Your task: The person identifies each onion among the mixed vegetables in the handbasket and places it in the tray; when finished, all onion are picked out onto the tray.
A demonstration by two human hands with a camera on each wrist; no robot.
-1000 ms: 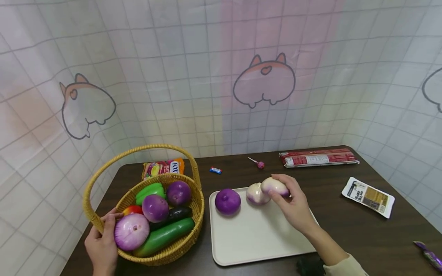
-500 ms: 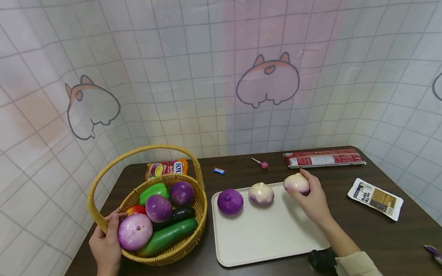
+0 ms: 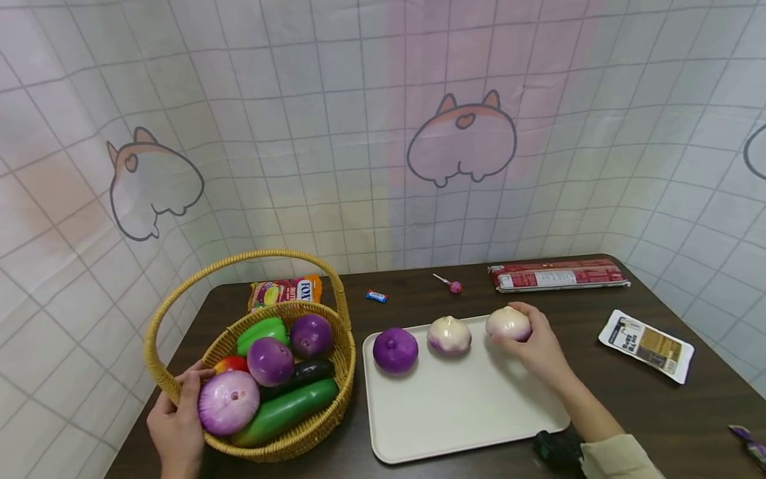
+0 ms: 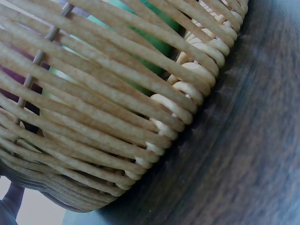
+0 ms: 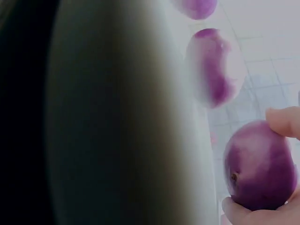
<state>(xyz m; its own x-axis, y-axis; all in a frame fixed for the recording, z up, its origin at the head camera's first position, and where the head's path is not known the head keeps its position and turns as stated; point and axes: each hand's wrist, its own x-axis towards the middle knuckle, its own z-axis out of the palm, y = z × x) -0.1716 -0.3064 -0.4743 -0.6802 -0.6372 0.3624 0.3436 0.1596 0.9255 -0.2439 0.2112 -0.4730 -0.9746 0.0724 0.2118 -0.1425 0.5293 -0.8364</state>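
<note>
Well, basket (image 3: 311,432): keep it steady lightly, I'd judge; the left hand (image 3: 178,416) grips its left rim, near the left edge of the worktop (image 3: 676,426).
Tray (image 3: 455,412): just right of the basket.
Turnip (image 3: 507,323): best kept level and clear of the second turnip (image 3: 449,334); at the tray's far-right corner the right hand (image 3: 541,349), spread to its width, pinches it, tray contact unclear.
</note>
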